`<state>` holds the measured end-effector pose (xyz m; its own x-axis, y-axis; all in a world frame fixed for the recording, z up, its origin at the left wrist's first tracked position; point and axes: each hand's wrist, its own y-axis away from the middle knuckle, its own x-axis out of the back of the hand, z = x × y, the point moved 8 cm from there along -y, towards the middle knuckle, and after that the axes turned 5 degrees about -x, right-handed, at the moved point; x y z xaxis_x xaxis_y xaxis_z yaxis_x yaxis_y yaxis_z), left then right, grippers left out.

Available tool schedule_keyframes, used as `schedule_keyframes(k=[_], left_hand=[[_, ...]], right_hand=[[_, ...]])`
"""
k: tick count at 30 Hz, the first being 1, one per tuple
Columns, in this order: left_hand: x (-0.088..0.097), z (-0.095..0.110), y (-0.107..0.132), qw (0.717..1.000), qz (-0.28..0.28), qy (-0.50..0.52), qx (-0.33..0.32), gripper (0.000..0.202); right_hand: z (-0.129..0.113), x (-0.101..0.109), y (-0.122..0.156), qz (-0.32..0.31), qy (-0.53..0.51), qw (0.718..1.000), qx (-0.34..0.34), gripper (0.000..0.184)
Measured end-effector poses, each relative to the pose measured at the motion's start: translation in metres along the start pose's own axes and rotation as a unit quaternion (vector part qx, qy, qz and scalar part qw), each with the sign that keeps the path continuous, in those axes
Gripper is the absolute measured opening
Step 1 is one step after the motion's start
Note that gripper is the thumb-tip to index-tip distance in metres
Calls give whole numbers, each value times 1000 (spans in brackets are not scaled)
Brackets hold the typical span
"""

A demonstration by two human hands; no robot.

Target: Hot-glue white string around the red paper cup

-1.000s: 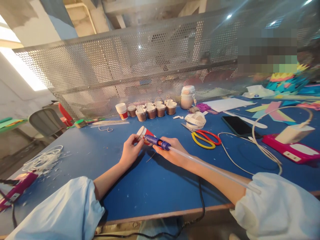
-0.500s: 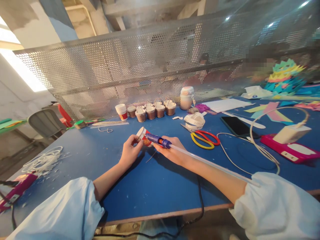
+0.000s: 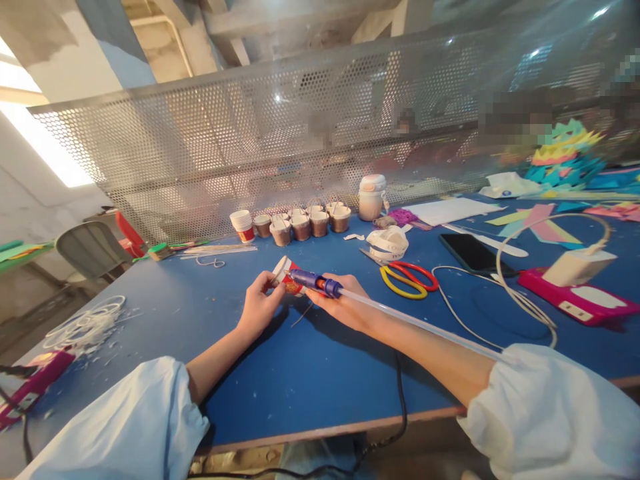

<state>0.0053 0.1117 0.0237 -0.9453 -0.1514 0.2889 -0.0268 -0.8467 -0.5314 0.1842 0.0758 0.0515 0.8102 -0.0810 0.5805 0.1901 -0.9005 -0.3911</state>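
Tilted on its side above the blue table, a small red and white paper cup is pinched in my left hand. My right hand is closed around a blue glue gun, whose nozzle meets or nearly meets the cup's side. A long clear glue stick runs out of the gun's back along my right forearm. Below the cup a thin piece of cord shows. The gun's handle and trigger are hidden by my hand.
Behind stand stacked paper cups and several brown-wrapped cups. Rightward are a ribbon roll, scissors, a phone and a pink power strip. White cord lies left. A black cable crosses the front edge.
Both hands keep their hold on the cup and the glue gun, almost unmoved. The view has shifted very slightly.
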Motion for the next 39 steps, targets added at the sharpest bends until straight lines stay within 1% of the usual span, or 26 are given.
schedule_keyframes(k=[3, 9, 16, 22, 25, 29, 33, 39], left_hand=[[0, -1, 0, 1000, -7, 6, -4, 17], [0, 2, 0, 1000, -1, 1, -7, 17], [-1, -2, 0, 1000, -11, 26, 3, 17], [0, 0, 0, 1000, -9, 15, -2, 15], [0, 1, 0, 1000, -9, 16, -3, 16], [0, 1, 0, 1000, -8, 21, -10, 16], [0, 0, 0, 1000, -12, 21, -6, 17], [-2, 2, 0, 1000, -21, 2, -13, 13]], right_hand=[[-1, -2, 1, -10, 2, 1000, 6, 22], [0, 4, -1, 6, -20, 1000, -11, 24], [-2, -1, 2, -4, -6, 1000, 2, 25], [3, 7, -5, 7, -34, 999, -12, 27], [2, 8, -5, 4, -36, 999, -11, 27], [-6, 4, 0, -13, -29, 999, -1, 22], [-8, -2, 4, -21, -8, 1000, -6, 20], [-9, -9, 6, -26, -2, 999, 31, 18]])
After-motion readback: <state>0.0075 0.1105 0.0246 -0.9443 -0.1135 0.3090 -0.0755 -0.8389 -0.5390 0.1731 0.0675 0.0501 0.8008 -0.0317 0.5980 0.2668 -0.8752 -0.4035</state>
